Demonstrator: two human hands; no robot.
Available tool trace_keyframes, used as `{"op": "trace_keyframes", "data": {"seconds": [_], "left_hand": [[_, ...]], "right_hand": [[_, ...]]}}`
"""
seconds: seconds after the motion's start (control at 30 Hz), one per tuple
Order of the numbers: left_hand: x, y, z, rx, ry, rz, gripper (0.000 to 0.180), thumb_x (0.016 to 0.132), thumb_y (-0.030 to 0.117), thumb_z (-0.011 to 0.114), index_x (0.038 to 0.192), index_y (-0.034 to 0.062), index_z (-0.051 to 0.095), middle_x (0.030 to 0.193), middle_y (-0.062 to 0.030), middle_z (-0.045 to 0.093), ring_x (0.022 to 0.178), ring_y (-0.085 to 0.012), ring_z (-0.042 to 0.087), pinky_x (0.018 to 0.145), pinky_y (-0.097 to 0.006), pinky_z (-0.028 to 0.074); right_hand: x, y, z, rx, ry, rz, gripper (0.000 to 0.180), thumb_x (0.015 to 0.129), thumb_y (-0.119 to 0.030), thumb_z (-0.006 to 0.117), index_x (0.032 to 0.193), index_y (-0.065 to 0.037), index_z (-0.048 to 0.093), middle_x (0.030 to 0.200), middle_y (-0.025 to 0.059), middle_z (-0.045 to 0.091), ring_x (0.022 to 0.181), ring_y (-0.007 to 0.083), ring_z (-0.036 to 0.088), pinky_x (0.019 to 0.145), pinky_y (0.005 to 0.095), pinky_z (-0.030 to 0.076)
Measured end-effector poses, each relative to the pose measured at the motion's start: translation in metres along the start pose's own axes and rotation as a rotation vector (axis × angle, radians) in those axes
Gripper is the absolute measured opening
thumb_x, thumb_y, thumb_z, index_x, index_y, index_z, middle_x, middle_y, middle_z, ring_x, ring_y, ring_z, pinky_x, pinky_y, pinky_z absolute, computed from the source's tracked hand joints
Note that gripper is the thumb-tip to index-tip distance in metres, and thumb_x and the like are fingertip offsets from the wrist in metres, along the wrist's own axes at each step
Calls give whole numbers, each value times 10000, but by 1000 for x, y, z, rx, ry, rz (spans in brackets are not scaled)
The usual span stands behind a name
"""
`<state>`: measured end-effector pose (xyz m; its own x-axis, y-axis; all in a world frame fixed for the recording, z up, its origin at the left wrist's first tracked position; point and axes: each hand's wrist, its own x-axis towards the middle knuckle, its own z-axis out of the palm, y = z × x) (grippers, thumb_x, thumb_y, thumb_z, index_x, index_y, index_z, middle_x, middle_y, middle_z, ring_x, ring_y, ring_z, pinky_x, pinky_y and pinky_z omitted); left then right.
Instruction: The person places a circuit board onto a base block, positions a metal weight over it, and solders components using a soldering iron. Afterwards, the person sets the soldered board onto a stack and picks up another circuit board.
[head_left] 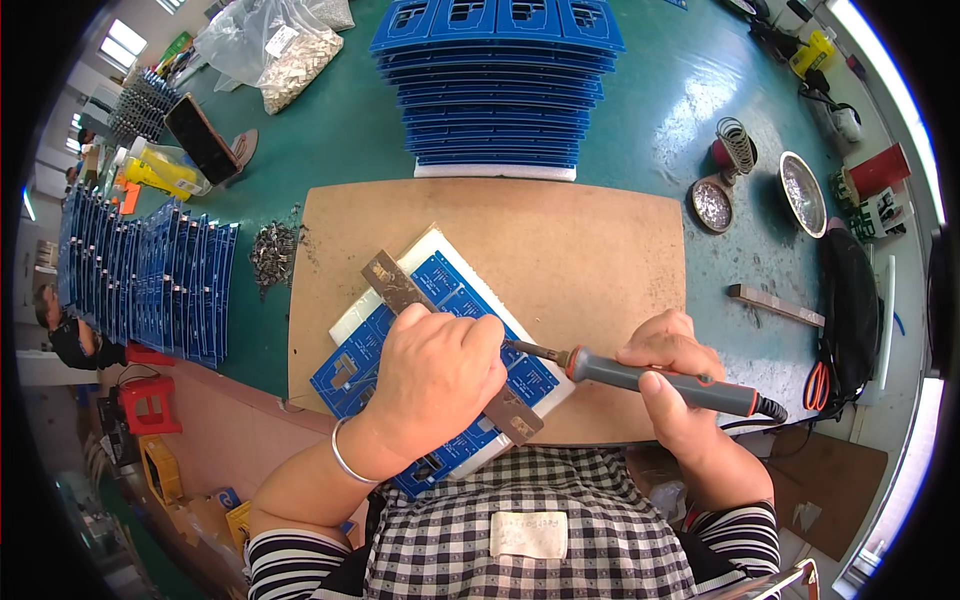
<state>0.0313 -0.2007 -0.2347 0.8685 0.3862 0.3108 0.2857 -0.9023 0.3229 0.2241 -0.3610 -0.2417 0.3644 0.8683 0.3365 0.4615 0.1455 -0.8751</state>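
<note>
My left hand (440,360) is closed over the middle of a flat metal bar (396,283), its fingers curled and their tips hidden. Under the bar, a blue circuit board panel (533,382) lies at a slant on a white foam pad (345,322). My right hand (680,375) grips a grey soldering iron (655,383) by its handle. The iron's tip points left and reaches the panel beside my left knuckles; whether it touches is too small to tell. A brown work board (600,240) lies beneath the pad.
A tall stack of blue panels (500,100) stands behind the work board. Rows of upright boards (150,270) and a pile of small metal-legged parts (273,255) are left. At right are a coiled iron stand (735,150), a round tin (712,205), a metal dish (802,193) and scissors (817,385).
</note>
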Motion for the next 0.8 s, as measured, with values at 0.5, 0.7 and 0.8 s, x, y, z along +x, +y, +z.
{"op": "trace_keyframes", "data": {"seconds": [0.5, 0.7, 0.8], "left_hand": [[6, -11, -8, 28, 78, -64, 117, 718, 22, 694, 755, 81, 600, 623, -54, 569, 547, -235, 559, 569, -353, 402], [-12, -10, -27, -206, 105, -177, 102, 772, -22, 704, 829, 35, 642, 683, -73, 570, 559, -199, 540, 500, -306, 412], [-21, -4, -29, -224, 111, -174, 118, 787, -19, 691, 868, 28, 619, 708, -84, 578, 576, -199, 549, 512, -308, 423]], "right_hand": [[7, 1, 5, 11, 10, -2, 224, 811, -223, 661, 859, -10, 708, 730, 78, 631, 715, 211, 597, 801, 343, 416], [4, 3, -5, -20, -25, -53, 242, 805, -240, 660, 848, -6, 706, 717, 77, 627, 707, 209, 591, 801, 347, 411], [-2, 1, -9, 12, -34, -47, 256, 812, -253, 658, 859, -5, 702, 727, 85, 632, 713, 210, 592, 787, 347, 415]]}}
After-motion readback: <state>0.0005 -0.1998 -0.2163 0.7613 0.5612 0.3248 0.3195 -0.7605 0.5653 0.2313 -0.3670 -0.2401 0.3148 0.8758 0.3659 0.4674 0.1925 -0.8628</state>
